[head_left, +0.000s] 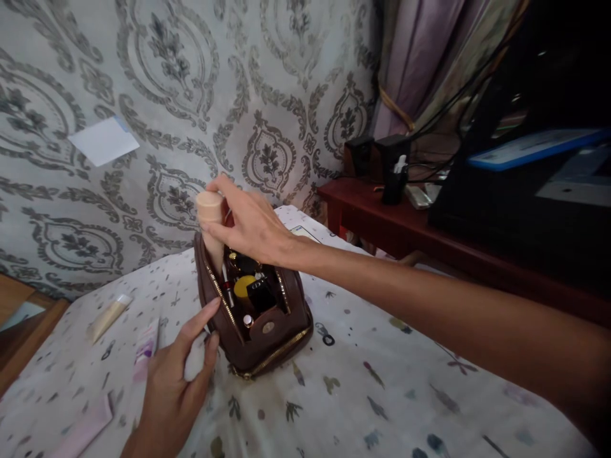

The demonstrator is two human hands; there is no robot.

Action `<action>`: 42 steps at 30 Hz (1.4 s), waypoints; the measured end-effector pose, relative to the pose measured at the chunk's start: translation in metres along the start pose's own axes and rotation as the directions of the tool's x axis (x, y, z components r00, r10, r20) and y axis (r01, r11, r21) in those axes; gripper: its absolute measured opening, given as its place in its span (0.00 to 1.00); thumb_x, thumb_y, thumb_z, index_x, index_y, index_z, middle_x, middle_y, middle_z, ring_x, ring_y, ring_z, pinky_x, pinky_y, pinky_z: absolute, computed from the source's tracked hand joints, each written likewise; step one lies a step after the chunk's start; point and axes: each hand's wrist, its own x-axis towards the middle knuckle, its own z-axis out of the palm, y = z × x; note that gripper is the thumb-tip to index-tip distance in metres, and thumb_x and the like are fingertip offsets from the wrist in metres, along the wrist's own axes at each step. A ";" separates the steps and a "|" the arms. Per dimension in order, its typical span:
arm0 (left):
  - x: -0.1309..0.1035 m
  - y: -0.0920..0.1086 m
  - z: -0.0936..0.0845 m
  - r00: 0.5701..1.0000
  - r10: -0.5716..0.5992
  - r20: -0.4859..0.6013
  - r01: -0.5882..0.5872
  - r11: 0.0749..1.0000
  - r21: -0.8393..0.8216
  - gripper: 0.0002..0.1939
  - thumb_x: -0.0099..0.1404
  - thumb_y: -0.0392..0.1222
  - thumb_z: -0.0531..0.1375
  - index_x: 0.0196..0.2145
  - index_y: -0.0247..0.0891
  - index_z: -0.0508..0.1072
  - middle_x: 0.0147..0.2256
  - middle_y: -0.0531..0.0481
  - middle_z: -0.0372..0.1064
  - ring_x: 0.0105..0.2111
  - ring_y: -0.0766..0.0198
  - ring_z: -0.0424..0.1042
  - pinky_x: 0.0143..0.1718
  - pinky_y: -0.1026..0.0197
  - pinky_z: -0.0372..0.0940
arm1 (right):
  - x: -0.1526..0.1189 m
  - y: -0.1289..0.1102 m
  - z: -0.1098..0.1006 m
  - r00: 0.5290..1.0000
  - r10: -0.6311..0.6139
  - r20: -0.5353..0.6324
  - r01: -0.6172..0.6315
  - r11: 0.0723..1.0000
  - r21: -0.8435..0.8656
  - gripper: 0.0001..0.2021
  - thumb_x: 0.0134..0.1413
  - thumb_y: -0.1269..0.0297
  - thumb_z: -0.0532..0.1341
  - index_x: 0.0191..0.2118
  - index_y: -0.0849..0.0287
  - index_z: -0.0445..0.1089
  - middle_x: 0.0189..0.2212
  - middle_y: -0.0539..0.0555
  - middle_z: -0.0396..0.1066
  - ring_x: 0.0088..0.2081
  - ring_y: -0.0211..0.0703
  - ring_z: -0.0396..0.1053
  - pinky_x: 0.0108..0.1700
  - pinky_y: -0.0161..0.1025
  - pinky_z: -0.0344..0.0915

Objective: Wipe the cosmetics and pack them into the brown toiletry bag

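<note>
Step in hand, my read: beige bottle (214, 249) was being passed through the mouth of the brown bag (274, 348), in or out, couldn't tell. Either way the next move called for a firm grip up top and a steady, wide mouth, since the bottle sat tight to the left rim

Right hand (255, 222): closed in a pinch on the bottle's top end, thumb on the near side, a finger curled over by the cap. Bottle stood near upright at the bag's far left corner, lower end down inside, base hidden

Left hand (174, 381): thumb and index spread, gap between them, holding nothing outright. Index tip touched the left zip edge, thumb was at the outer wall just below; likely bracing the bag

Bag sat on the printed cloth (353, 381), zip open. Inside: yellow round item (244, 288), black box (262, 294) beside it, small white-topped piece (247, 321) nearer the flap. Deeper contents too dim to name for sure. Beige tube (109, 318) lay well left, apart from both hands
</note>
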 end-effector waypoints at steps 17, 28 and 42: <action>0.003 0.003 0.000 0.949 0.315 0.025 -0.316 0.940 0.128 0.19 0.71 0.38 0.54 0.59 0.43 0.64 0.54 0.48 0.74 0.51 0.66 0.75 0.48 0.72 0.68 | -0.018 -0.013 0.009 0.946 -0.069 0.318 0.185 0.918 -0.352 0.12 0.59 0.71 0.59 0.45 0.58 0.56 0.44 0.56 0.66 0.33 0.44 0.64 0.31 0.37 0.52; 0.002 -0.001 0.001 0.951 0.309 0.025 -0.310 0.943 0.124 0.20 0.72 0.39 0.54 0.59 0.41 0.64 0.54 0.45 0.74 0.51 0.62 0.75 0.45 0.69 0.71 | -0.003 -0.011 0.014 0.940 -0.012 0.340 0.149 0.912 -0.382 0.14 0.59 0.73 0.59 0.47 0.60 0.55 0.46 0.58 0.67 0.37 0.47 0.69 0.33 0.39 0.58; 0.003 -0.002 0.001 0.952 0.306 0.029 -0.307 0.945 0.113 0.20 0.71 0.39 0.55 0.59 0.42 0.64 0.54 0.45 0.74 0.49 0.65 0.77 0.44 0.71 0.70 | -0.002 -0.009 0.018 0.932 -0.020 0.361 0.174 0.900 -0.400 0.14 0.57 0.75 0.59 0.46 0.59 0.54 0.46 0.58 0.68 0.35 0.47 0.68 0.33 0.39 0.59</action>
